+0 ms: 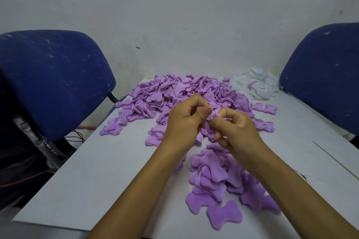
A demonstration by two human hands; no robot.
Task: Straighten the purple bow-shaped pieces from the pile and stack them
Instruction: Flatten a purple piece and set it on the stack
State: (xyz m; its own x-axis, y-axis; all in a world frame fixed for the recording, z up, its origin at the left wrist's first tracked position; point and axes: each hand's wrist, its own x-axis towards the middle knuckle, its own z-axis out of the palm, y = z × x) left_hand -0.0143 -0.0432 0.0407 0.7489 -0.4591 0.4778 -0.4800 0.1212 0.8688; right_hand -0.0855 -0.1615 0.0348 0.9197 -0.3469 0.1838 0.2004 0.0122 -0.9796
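At far left I see a blue upholstered office chair (52,79), its back turned toward the pale grey flat desk (93,176), with thin dark and red cables (77,136) running under it near the desk's left edge. Moving right along the desk, I find the large loose pile of crumpled purple bow-shaped fabric pieces (174,91), spread across the far middle of the surface, with single pieces strewn at its left and right fringes. In front of that pile my left hand (184,122) is raised above the desk, its fingers curled and its thumb pressed forward, pinching one small crumpled purple fabric piece (212,116). My right hand (236,130) meets it just beside, its fingers likewise curled, pinching the same piece from the other side, so that the piece is held between both hands, clear of the desk; its outline is mostly hidden by the fingers. Below the hands and nearer to me lies the overlapping stack of flattened purple bow-shaped pieces (213,178), partly covered by my right forearm, with one flat piece (225,215) lying apart at its near edge. Further right, at the far corner of the desk, a heap of white crumpled fabric scraps (256,85) touches the purple pile. A second blue upholstered chair (326,75) closes the scene at far right, against a plain whitish wall (174,15).
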